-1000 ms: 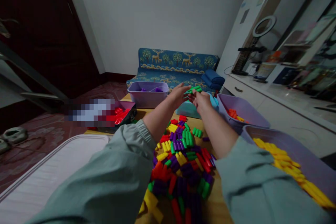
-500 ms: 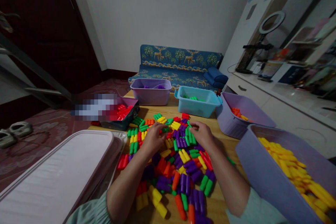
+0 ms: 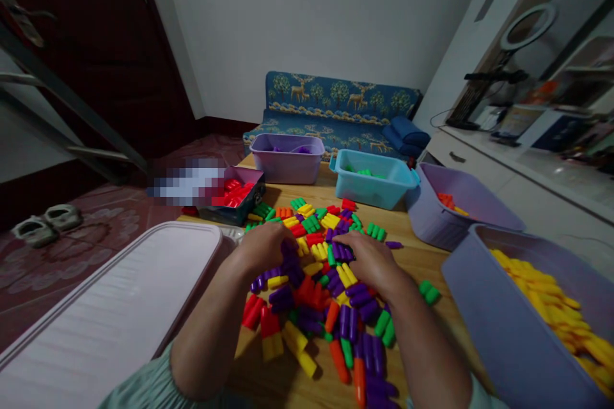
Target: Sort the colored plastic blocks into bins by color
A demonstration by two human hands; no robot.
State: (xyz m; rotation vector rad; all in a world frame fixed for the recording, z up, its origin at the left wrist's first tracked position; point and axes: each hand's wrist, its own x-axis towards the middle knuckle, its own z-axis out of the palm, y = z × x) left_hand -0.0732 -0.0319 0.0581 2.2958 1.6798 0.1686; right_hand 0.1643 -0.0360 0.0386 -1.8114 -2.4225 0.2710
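Observation:
A pile of plastic building blocks shaped like joined rounded sticks, in purple, yellow, green, red and orange, covers the middle of the wooden table. My left hand (image 3: 266, 248) is at the pile's left side, fingers curled down and closed on purple blocks (image 3: 290, 262); its fingertips are partly hidden. Across from it, my right hand (image 3: 368, 257) reaches in from the right, thumb and fingers closed about a purple block (image 3: 342, 252). Yellow blocks (image 3: 318, 252) lie between the two hands. Orange and purple blocks (image 3: 311, 294) are heaped nearer me.
Along the far edge stand a purple bin (image 3: 288, 169) with purple blocks and a blue bin (image 3: 371, 188) with green ones. At right are purple bins holding orange (image 3: 426, 220) and yellow blocks (image 3: 551, 307). A dark box (image 3: 230, 213) holds red blocks. A pale lid (image 3: 144, 307) lies left.
Both hands have moved closer toward me within the pile, the left now over purple blocks and the right at a purple block. Some green blocks now lie apart at the right.

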